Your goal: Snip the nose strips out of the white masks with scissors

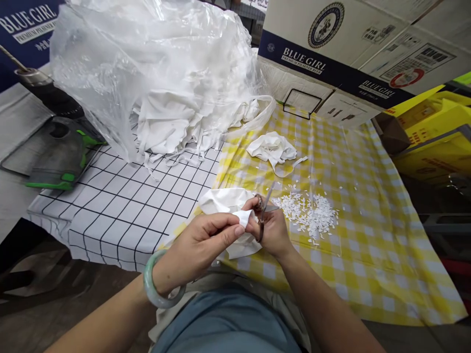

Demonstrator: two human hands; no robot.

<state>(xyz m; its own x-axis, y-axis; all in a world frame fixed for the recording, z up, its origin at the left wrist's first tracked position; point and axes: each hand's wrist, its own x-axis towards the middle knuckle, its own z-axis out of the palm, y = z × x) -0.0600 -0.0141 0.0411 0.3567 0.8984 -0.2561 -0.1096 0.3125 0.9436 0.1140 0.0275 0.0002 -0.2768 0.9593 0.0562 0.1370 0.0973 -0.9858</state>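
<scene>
My left hand (208, 238), with a green bangle on its wrist, pinches the edge of a white cloth piece (224, 196) between thumb and fingers. My right hand (274, 230) has its fingers in the handles of a small pair of scissors (265, 208), whose blades point up and away from the cloth. The fingers of my right hand also meet the cloth near my left fingertips. Just right of the scissors lies a heap of tiny white snippets (312, 215). Beyond it rests another white cloth piece with a thin strap (273, 148).
A big clear plastic bag (154, 54) spills white cloth pieces (165, 122) at the back left. Cartons (349, 54) stand at the back right. A grey and green device (61, 152) sits at left. Yellow bags (437, 132) lie beyond the checked tablecloth (382, 255).
</scene>
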